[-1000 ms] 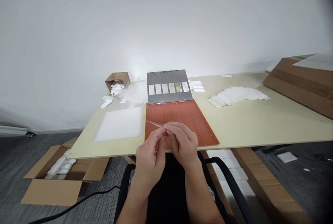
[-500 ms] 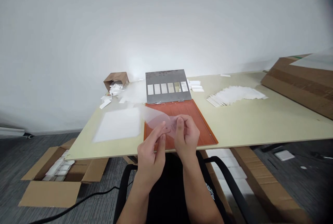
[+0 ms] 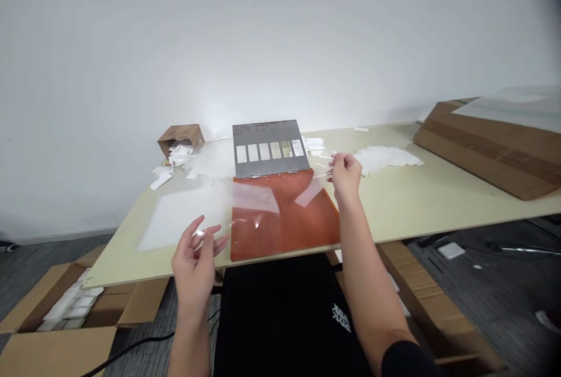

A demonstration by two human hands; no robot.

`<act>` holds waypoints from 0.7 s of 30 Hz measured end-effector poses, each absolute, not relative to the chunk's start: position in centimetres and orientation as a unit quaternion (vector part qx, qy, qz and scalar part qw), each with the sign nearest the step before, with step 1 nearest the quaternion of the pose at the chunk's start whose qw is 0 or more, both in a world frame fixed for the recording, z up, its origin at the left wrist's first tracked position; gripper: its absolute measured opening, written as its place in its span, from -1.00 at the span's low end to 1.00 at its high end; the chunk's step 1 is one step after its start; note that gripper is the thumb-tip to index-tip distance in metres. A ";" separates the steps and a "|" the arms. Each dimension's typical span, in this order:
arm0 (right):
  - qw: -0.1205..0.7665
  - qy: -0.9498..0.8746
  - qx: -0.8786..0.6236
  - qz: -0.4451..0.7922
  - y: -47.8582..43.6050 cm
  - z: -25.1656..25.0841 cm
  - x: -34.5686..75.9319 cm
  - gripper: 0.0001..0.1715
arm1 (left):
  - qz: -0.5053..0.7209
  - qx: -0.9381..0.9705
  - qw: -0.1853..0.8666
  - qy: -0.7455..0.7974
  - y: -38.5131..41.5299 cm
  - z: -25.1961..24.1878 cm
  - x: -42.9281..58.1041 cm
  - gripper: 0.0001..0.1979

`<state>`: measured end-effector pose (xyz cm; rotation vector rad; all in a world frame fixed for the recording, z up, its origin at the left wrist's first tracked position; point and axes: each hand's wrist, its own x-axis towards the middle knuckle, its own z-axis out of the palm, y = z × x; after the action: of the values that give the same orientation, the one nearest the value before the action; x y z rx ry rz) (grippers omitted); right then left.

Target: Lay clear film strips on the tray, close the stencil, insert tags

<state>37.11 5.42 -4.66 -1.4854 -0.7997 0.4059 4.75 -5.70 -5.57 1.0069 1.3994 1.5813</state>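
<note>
A clear plastic film (image 3: pixel 256 204) spreads over the left part of an orange-red board (image 3: pixel 307 225). Its left side reaches my left hand (image 3: pixel 195 257), where thumb and fingers pinch it, with a glint at the fingertips. Farther right and higher, my right hand (image 3: pixel 346 175) is closed on another clear film piece (image 3: pixel 309 191), which hangs over the board's right side. Hinged along the board's back edge, a grey metal plate (image 3: pixel 265 130) with a row of rectangular windows lies folded back.
Left of the board lies a stack of translucent sheets (image 3: pixel 175 219). A small cardboard box (image 3: pixel 186 131) spills white cards behind it. Fanned white cards (image 3: pixel 385 158) and a large cardboard box (image 3: pixel 486 152) sit on the right. An open carton (image 3: pixel 144 304) stands on the floor.
My hands have moved apart, the left one toward the left and nearer, the right one up and to the right. The film, bunched between them before, now shows as two separate pieces.
</note>
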 end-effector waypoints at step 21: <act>0.513 -0.573 -0.566 0.297 10.6 -8.2 41.9 -0.54 | 0.408 0.585 -0.079 0.696 -0.1 -8.7 0.9 -0.27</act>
<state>41.92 10.58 -8.23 -1.3623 -1.3782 0.7140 0.95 -0.08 -8.74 1.9375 2.3041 1.3500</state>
